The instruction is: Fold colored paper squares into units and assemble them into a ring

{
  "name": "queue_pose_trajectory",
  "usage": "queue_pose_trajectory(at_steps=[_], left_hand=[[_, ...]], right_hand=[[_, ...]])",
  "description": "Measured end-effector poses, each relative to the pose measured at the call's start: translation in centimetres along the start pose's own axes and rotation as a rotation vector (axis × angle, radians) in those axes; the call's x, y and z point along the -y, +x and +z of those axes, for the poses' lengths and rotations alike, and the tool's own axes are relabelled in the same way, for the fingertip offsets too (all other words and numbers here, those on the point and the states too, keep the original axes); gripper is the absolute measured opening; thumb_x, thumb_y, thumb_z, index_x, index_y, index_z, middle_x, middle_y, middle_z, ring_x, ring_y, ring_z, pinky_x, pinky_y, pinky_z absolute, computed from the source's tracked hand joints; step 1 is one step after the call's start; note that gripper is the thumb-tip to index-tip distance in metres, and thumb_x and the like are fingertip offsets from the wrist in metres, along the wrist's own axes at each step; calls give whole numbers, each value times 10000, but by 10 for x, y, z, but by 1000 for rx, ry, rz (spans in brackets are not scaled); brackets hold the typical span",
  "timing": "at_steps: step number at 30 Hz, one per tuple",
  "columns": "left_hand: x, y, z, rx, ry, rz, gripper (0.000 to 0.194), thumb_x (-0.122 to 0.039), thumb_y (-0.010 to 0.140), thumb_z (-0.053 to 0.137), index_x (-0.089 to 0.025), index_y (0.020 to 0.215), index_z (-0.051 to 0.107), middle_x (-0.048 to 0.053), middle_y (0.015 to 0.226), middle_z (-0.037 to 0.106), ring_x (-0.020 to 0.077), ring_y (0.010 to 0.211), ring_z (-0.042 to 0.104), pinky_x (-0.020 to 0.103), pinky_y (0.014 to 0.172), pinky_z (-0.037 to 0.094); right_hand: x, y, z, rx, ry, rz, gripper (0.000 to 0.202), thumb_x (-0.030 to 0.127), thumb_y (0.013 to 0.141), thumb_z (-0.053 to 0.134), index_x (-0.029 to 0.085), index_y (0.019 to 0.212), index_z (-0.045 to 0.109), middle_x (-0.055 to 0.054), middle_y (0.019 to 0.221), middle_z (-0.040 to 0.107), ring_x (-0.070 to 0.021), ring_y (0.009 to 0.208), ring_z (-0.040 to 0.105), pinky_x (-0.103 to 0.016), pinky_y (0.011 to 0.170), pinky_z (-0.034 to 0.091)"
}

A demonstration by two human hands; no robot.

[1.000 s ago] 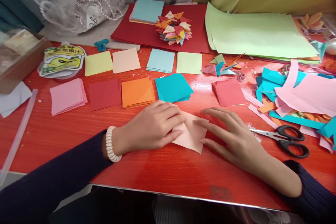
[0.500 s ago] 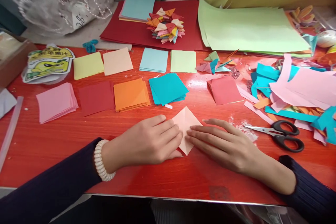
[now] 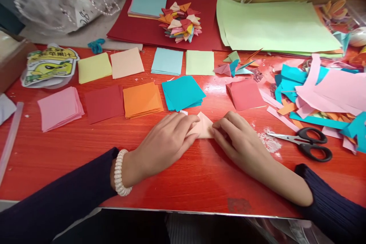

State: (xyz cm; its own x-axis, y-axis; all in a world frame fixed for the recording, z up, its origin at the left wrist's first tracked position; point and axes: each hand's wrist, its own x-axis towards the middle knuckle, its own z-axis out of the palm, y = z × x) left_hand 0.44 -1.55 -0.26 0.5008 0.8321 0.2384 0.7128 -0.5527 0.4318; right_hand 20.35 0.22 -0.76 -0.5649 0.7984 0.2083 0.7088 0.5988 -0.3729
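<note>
A peach sheet of origami paper (image 3: pixel 204 127), folded into a triangle with its point away from me, lies on the red table (image 3: pixel 183 183). My left hand (image 3: pixel 171 137) has its fingers closed on the triangle's left corner, thumb along the lower edge. At the right corner, my right hand (image 3: pixel 236 137) pinches the paper between thumb and curled fingers. Just beyond the hands sits a stack of teal paper squares (image 3: pixel 183 93). Scissors with black handles (image 3: pixel 309 143) lie to the right of my right hand.
Stacks of orange (image 3: pixel 142 100), red (image 3: pixel 104 103) and pink squares (image 3: pixel 60 108) are on the left, with lighter stacks behind. Paper scraps (image 3: pixel 328 93) pile up on the right. At the back, a ring of folded paper pieces (image 3: pixel 180 22) rests on red sheets.
The peach paper was an open diamond and is now a triangle, its near half folded away from me. Both hands have gone from lying flat to gripping its corners.
</note>
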Motion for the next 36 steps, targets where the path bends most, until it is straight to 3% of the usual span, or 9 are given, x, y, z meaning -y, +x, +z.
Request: queue_pose_trajectory(at_steps=[8,11,14,17,20,27,36], left_hand=[[2,0,-1,-40,44,66,228,-228,920,409,-118,1072,538,75,934,543,157,895,553,284,796,491],[3,0,-1,-58,64,76,218,-225,920,410,-111,1040,553,72,911,551,150,866,556,281,774,499],[3,-2,-1,-67,61,68,228,-226,924,404,-112,1070,537,73,930,553,144,881,553,272,782,501],[3,-3,-1,-27,34,54,245,-225,932,386,-103,1092,525,81,950,548,143,913,548,286,836,490],[4,-3,-1,-23,22,52,238,-203,933,380,-91,1089,522,85,941,548,148,924,543,299,850,490],[6,-4,0,-8,31,27,269,-200,929,393,-112,1166,485,85,947,535,150,914,528,305,814,502],[3,-2,-2,-28,29,28,270,-221,937,373,-94,1125,520,84,905,540,148,885,534,304,797,509]], right_hand=[[1,7,8,-86,-97,71,226,274,895,417,173,698,463,-31,669,495,-136,593,470,-269,522,354],[-1,4,8,-104,-90,98,162,300,893,431,165,851,509,-45,742,549,-151,643,523,-275,537,394],[-3,-2,1,-136,-83,-59,221,275,882,460,167,1071,497,-91,930,593,-190,816,570,-320,673,468],[-3,-7,-8,-123,-108,-340,306,185,845,522,154,1149,500,-112,1084,603,-213,1014,555,-369,860,468],[-1,-9,-12,-72,-110,-464,392,127,808,570,94,1192,499,-108,1150,606,-202,1115,525,-355,958,450],[-2,-13,-4,-48,-69,-424,406,112,795,575,115,1197,522,-90,1224,564,-211,1170,491,-373,988,451],[-1,-12,-4,-37,-57,-413,367,107,794,567,91,1160,551,-126,1229,551,-236,1193,462,-396,982,454]])
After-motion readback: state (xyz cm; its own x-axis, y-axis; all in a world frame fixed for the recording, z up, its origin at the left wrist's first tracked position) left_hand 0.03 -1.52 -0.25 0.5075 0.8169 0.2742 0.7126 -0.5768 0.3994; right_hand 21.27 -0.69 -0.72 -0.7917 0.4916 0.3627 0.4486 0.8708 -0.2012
